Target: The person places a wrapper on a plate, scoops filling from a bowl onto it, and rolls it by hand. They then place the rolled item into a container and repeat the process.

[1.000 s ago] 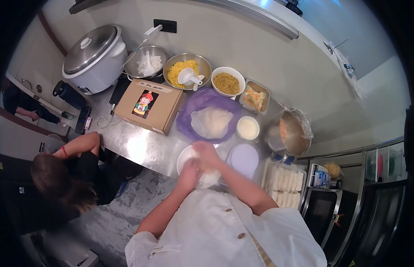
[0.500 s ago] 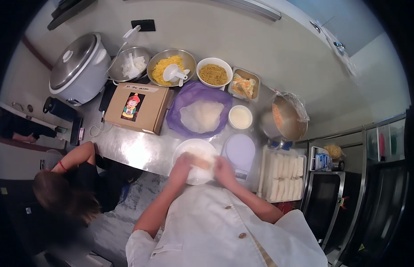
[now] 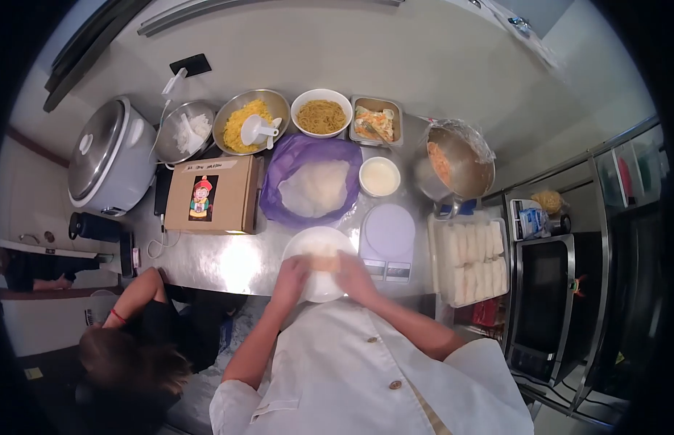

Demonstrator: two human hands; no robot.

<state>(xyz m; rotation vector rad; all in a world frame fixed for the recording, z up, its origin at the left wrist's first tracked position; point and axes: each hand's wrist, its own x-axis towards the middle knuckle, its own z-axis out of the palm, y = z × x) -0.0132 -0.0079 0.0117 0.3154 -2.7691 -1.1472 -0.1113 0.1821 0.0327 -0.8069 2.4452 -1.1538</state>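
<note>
Over a white plate (image 3: 324, 289) at the table's front edge, my left hand (image 3: 291, 278) and my right hand (image 3: 353, 278) pinch the two ends of a pale wrapper with an orange-pink filling (image 3: 323, 262). Behind the plate, a purple bag (image 3: 273, 190) lies open around a stack of thin white wrappers (image 3: 315, 187). A small bowl of cream-coloured liquid (image 3: 380, 177) stands to the right of the bag. Just right of my right hand is a lilac scale (image 3: 387, 233).
A carton (image 3: 232, 196), rice cooker (image 3: 108, 159), noodle bowl (image 3: 321, 114), vegetable tray (image 3: 374, 123) and tilted metal pot (image 3: 471, 167) line the back. White rolls (image 3: 478, 261) fill a container at right. Another person (image 3: 134, 348) is at lower left.
The view has turned, shifting the surroundings. My hands were together over the plate, then moved apart; the filled wrapper is now level between them.
</note>
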